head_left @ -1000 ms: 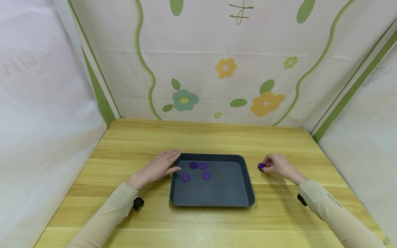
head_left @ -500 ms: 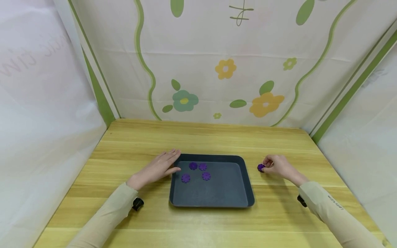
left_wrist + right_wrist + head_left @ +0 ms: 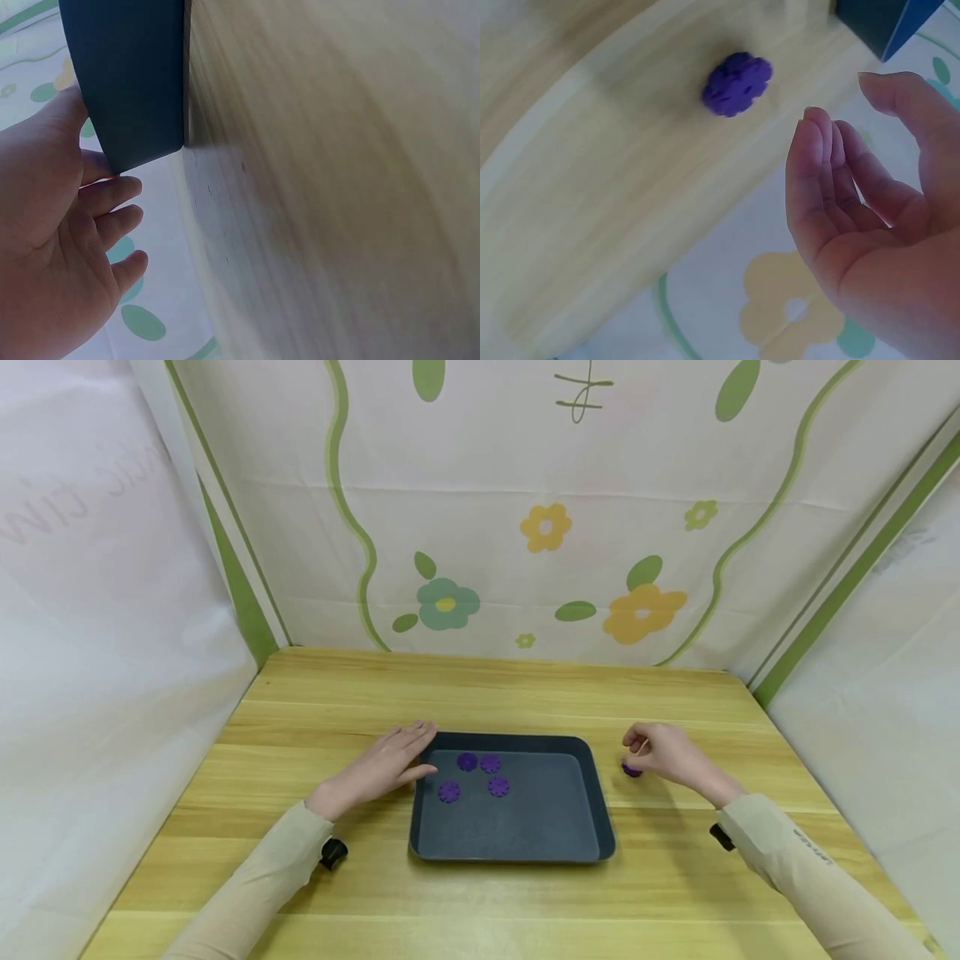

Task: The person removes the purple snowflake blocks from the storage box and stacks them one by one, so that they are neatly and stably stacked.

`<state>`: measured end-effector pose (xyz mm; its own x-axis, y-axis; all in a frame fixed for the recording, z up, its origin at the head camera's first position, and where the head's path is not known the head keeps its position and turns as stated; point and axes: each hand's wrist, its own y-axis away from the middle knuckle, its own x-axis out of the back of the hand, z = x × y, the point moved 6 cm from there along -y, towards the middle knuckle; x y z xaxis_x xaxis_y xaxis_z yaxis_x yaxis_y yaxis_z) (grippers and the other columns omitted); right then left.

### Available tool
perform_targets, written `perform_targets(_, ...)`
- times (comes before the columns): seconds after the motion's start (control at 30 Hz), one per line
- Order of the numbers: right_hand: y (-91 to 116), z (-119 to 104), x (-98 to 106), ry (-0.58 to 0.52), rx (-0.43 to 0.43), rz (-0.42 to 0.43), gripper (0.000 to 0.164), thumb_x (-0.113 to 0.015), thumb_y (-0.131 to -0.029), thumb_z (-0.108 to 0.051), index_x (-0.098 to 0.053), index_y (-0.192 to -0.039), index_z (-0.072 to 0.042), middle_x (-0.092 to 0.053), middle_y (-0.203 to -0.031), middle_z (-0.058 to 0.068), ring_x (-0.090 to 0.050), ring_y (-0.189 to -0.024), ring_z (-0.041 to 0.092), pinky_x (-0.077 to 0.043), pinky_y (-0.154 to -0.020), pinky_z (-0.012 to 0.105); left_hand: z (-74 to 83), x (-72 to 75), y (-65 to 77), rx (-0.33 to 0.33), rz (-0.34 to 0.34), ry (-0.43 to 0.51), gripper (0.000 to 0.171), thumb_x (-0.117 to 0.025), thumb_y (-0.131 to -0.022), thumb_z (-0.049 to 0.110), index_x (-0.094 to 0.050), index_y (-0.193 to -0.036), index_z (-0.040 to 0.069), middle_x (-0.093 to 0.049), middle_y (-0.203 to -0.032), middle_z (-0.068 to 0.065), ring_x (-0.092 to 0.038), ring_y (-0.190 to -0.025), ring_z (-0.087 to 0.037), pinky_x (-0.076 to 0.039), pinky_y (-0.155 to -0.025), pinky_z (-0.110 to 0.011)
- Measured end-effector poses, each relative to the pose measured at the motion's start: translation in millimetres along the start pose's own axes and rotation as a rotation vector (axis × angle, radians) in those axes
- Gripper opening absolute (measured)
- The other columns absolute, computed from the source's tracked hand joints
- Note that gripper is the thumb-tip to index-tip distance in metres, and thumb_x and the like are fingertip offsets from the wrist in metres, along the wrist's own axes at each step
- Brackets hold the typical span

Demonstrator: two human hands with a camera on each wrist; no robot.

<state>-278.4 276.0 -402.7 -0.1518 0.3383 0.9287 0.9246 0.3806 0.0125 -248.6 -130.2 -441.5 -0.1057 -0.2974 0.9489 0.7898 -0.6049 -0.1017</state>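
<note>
A dark grey rectangular tray (image 3: 540, 822) lies on the table, with several purple notched plastic discs (image 3: 498, 787) in its left and upper-left part. My left hand (image 3: 375, 770) rests on the tray's far left corner, its thumb over the left rim; in the left wrist view the fingers touch the tray wall (image 3: 135, 82). Right of the tray, my right hand (image 3: 667, 756) hovers just above another purple piece (image 3: 632, 770). In the right wrist view this purple piece (image 3: 737, 84) looks like notched discs stacked together, apart from the fingertips. Thumb and fingers stand spread, holding nothing.
The wooden table (image 3: 495, 910) carries the tray near its middle. White fabric walls (image 3: 480, 460) with printed flowers and leaves stand behind it and at both sides. Each wrist wears a black device (image 3: 333, 852).
The fingers of my right hand have let go of the purple piece and lifted slightly up and left; the piece stays on the table. The left hand and tray have stayed put.
</note>
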Motion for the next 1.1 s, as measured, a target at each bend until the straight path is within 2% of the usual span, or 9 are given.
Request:
perform_targets(0.23,-9,-28,-5,-0.028,0.05,-0.028,0.02,-0.074,-0.087,-0.014,-0.068,-0.1,0.0,-0.07,-0.086,0.004,-0.066,-0.069,0.008,-0.054,-0.064,0.025,0.0,0.2,0.8,0.007,-0.008,-0.001,0.07,-0.052,-0.101,0.044,-0.031,-0.155,0.003,-0.033,-0.16,-0.015,-0.031,-0.151,-0.032,-0.027,-0.122,-0.056)
perform_targets(0.5,-15,-57,-11,-0.024,0.153,-0.042,0.019,-0.077,-0.084,-0.014,-0.07,-0.098,-0.002,-0.07,-0.086,0.003,-0.063,-0.071,0.006,-0.054,-0.065,0.022,-0.4,-1.5,0.4,0.0,-0.008,-0.015,0.071,-0.053,-0.101,0.043,-0.031,-0.155,0.003,-0.033,-0.16,-0.016,-0.03,-0.151,-0.033,-0.027,-0.121,-0.057)
perform_targets(0.67,-20,-72,-16,-0.032,0.171,-0.078,0.021,-0.076,-0.085,-0.015,-0.07,-0.1,-0.002,-0.07,-0.088,0.003,-0.063,-0.074,0.008,-0.055,-0.067,0.023,-0.7,-0.3,-0.4,-0.005,0.003,-0.009,0.07,-0.053,-0.101,0.043,-0.032,-0.154,0.002,-0.034,-0.16,-0.016,-0.031,-0.15,-0.033,-0.028,-0.121,-0.057)
perform_targets(0.93,-27,-93,-29,-0.025,0.249,-0.11,0.021,-0.076,-0.085,-0.015,-0.07,-0.1,-0.002,-0.072,-0.089,0.007,-0.064,-0.074,0.006,-0.055,-0.066,0.021,-1.8,-1.5,-1.3,0.002,-0.015,-0.022,0.07,-0.051,-0.102,0.044,-0.031,-0.155,0.003,-0.033,-0.161,-0.015,-0.03,-0.151,-0.033,-0.027,-0.122,-0.056)
perform_targets(1.1,-30,-103,-37,-0.051,0.278,-0.136,0.021,-0.077,-0.084,-0.016,-0.071,-0.1,-0.002,-0.072,-0.089,0.006,-0.063,-0.074,0.004,-0.055,-0.066,0.019,-0.8,-0.3,-0.6,-0.012,0.01,-0.033,0.069,-0.053,-0.101,0.042,-0.033,-0.154,0.002,-0.035,-0.159,-0.017,-0.033,-0.149,-0.034,-0.029,-0.12,-0.057)
